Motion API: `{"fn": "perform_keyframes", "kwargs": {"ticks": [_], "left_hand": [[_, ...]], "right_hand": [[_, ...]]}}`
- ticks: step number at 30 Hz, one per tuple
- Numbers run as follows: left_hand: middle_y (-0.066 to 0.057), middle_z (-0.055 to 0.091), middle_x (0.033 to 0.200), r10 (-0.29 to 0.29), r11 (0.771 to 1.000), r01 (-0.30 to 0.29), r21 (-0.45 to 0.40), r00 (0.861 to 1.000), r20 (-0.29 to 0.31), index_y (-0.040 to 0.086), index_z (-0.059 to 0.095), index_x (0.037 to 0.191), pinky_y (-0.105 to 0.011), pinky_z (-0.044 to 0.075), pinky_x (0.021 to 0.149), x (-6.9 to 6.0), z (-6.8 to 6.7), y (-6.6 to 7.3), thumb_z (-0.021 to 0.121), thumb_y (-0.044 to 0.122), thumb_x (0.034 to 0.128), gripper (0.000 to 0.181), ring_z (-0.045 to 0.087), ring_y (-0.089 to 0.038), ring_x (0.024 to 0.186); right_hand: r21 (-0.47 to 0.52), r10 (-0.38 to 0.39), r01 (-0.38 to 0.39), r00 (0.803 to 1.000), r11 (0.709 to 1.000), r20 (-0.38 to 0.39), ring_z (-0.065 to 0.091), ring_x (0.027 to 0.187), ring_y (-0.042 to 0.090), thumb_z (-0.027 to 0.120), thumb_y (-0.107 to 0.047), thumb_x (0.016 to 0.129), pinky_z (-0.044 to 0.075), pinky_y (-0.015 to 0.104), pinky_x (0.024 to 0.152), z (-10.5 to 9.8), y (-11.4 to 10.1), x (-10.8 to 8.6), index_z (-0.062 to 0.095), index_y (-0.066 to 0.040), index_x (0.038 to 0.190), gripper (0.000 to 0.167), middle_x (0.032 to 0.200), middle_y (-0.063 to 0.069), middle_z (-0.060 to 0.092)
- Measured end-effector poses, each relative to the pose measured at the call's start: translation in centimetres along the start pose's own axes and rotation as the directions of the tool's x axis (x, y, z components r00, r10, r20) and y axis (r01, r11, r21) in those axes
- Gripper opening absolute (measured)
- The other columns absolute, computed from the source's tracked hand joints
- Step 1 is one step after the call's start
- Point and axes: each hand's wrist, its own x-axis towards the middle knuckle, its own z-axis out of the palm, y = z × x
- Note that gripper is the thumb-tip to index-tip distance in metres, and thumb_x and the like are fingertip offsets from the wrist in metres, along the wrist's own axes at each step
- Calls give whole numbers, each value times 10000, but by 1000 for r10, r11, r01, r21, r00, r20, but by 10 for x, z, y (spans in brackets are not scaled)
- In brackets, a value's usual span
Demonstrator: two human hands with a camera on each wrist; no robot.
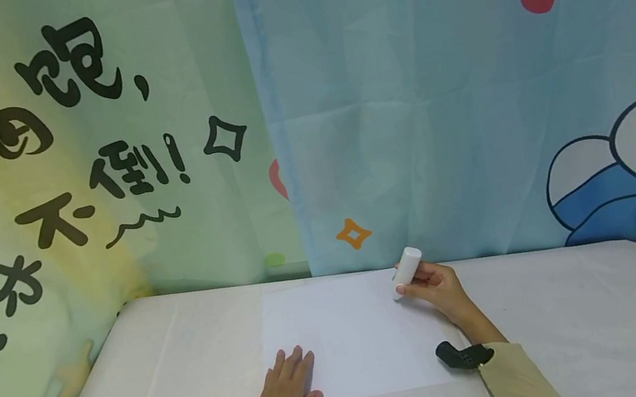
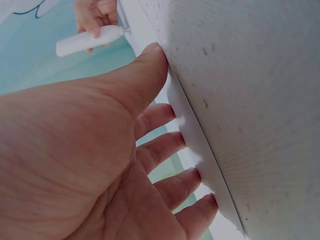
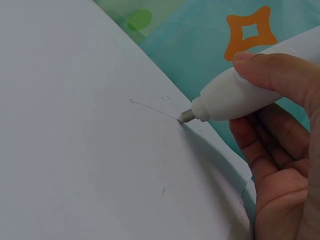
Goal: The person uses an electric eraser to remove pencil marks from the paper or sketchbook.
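A white sheet of paper (image 1: 354, 345) lies flat on the table. My right hand (image 1: 441, 290) pinches a thick white electric eraser (image 1: 407, 269) between thumb and fingers, its body leaning over the upper right of the sheet. In the right wrist view, the grey tip (image 3: 186, 117) meets the paper at the end of a thin pencil line (image 3: 152, 108). Small dark crumbs lie around that line. At the sheet's lower left, my left hand (image 1: 280, 395) rests with its fingers spread, the fingertips on the paper.
A white cloth covers the table (image 1: 167, 389), which ends at a printed curtain (image 1: 404, 108) behind. A black wrist camera (image 1: 464, 356) sits at the right cuff, above the sheet's lower right corner.
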Motion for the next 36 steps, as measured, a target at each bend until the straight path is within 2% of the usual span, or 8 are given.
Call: {"fn": "perform_keyframes", "kwargs": {"ticks": [4, 10, 13, 20, 24, 27, 33, 36], "left_hand": [[-263, 395, 1478, 7, 1000, -7, -2, 1000, -4, -37, 434, 1407, -659, 329, 1040, 0, 0, 0, 600, 296, 953, 587, 308, -519, 1368], [-266, 390, 1480, 3, 1000, -3, -12, 1000, -1, -39, 433, 1408, -666, 322, 1039, 1, 0, 0, 600, 292, 953, 587, 299, -523, 1370], [-256, 391, 1484, -8, 1000, 8, 1, 1000, 6, -31, 433, 1412, -654, 324, 1048, 1, 0, 0, 606, 294, 950, 591, 300, -512, 1376], [-252, 386, 1490, -19, 1000, 19, 19, 1000, 17, -20, 430, 1418, -645, 323, 1054, 3, 1, 0, 601, 300, 953, 590, 300, -500, 1382], [-254, 386, 1490, -17, 1000, 16, 21, 1000, 20, -20, 429, 1417, -644, 323, 1055, 3, 1, -1, 597, 302, 954, 589, 301, -500, 1381], [-258, 393, 1482, -8, 1000, 8, 22, 1000, 14, -26, 433, 1413, -644, 329, 1051, 3, 1, -1, 599, 298, 952, 588, 309, -506, 1374], [-260, 394, 1480, -9, 1000, 8, 20, 1000, 12, -29, 434, 1412, -647, 331, 1047, 2, 0, -1, 598, 299, 951, 589, 309, -510, 1372], [-256, 388, 1486, -17, 1000, 17, 16, 1000, 18, -25, 431, 1417, -647, 324, 1052, 3, 0, -1, 594, 307, 953, 593, 300, -506, 1378]], "right_hand": [[-6, -3, 3, 1000, 1000, -3, 638, 949, -33, 726, 95, 796, 517, 135, 835, 0, 0, 0, 549, 204, 1207, 461, 1074, -103, 698], [-9, -8, 8, 1000, 1000, -13, 633, 949, -42, 727, 98, 797, 513, 127, 836, 1, -1, 0, 556, 204, 1195, 446, 1032, -177, 683], [-18, -17, 16, 1000, 1000, -18, 628, 955, -46, 730, 87, 801, 509, 123, 837, 1, -1, 0, 565, 196, 1190, 436, 1039, -163, 686], [-66, -14, 12, 999, 998, -35, 617, 983, -67, 756, 47, 804, 498, 115, 858, 0, 2, 1, 579, 169, 1194, 446, 1150, 105, 704], [-67, -11, 9, 1000, 998, -29, 620, 987, -66, 757, 49, 802, 494, 117, 866, 0, 2, 1, 578, 170, 1197, 450, 1184, 211, 670], [-49, -14, 13, 1000, 999, -27, 625, 979, -56, 753, 69, 793, 497, 118, 862, 0, 1, 0, 580, 180, 1188, 446, 1156, 152, 695], [-23, -24, 23, 1000, 999, -17, 623, 967, -59, 738, 107, 780, 498, 112, 854, 1, -1, -1, 566, 205, 1183, 448, 1034, -178, 688], [-20, -20, 20, 1000, 1000, -17, 627, 951, -62, 735, 115, 778, 501, 110, 841, 1, 0, -1, 562, 211, 1177, 445, 996, -235, 673]]}}
